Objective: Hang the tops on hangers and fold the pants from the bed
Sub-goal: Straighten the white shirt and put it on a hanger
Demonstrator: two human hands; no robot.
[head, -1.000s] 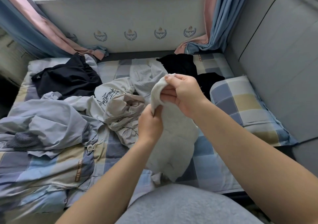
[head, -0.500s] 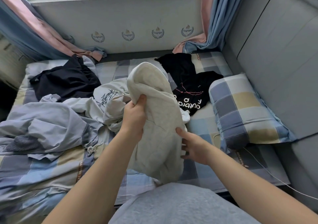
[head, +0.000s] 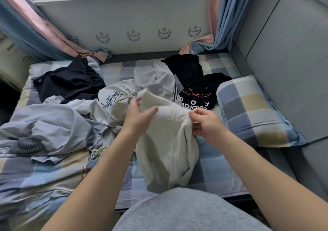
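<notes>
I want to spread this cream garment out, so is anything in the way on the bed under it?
Nothing visible under it: the cream garment, gripped by left hand and right hand, hangs over bare checked sheet. Just left, a white tee and blue shirt lie close.

The person wears a grey garment (head: 186,211) of soft, faintly flecked knit cloth, seen as a smooth rounded shape at the bottom middle of the view; whether it is a top or trousers cannot be told. The left forearm (head: 99,174) and right forearm (head: 266,168) are uncovered, as are the left hand (head: 140,117) and right hand (head: 206,124).
</notes>
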